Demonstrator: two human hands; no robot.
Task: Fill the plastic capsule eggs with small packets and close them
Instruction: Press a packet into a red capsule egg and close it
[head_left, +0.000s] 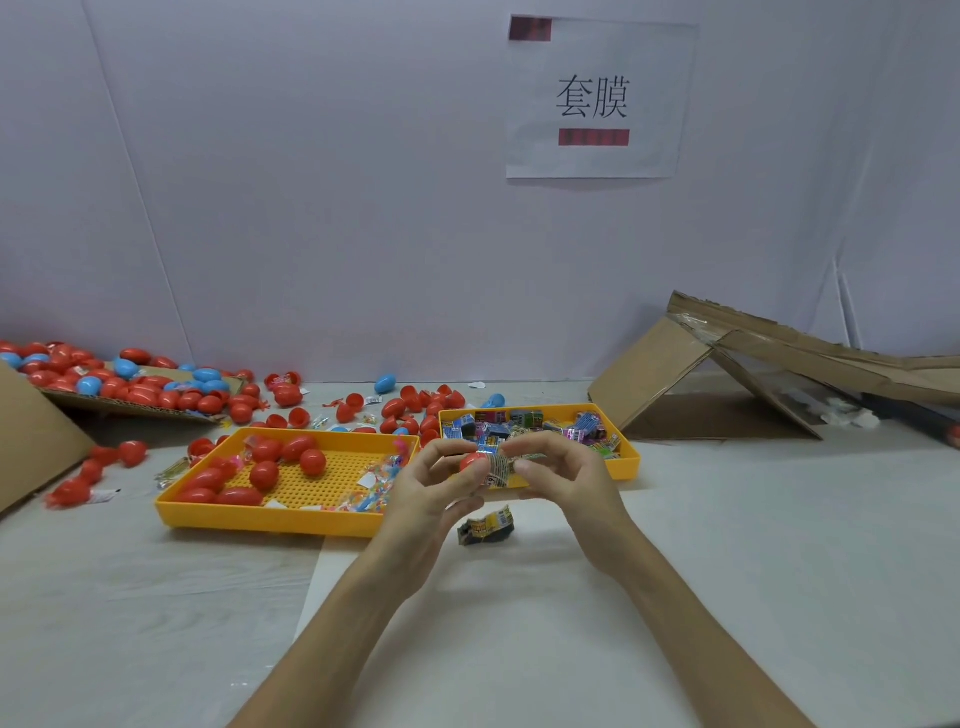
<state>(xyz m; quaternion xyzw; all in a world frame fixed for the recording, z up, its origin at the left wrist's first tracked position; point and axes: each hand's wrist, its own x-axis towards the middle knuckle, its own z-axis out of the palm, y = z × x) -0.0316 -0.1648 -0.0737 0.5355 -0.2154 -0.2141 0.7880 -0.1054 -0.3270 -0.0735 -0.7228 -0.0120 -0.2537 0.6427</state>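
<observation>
My left hand grips a red capsule egg just above the table, in front of the two yellow trays. My right hand pinches a printed film packet that lies against the egg's right side. Another crumpled printed packet lies on the table just below my hands. The left yellow tray holds several red eggs and small clear packets. The right yellow tray holds a pile of colourful printed packets.
Loose red and blue eggs are scattered behind the trays. A flat cardboard sheet at the far left carries many more. A collapsed cardboard box stands at the right. A white wall with a paper sign closes the back.
</observation>
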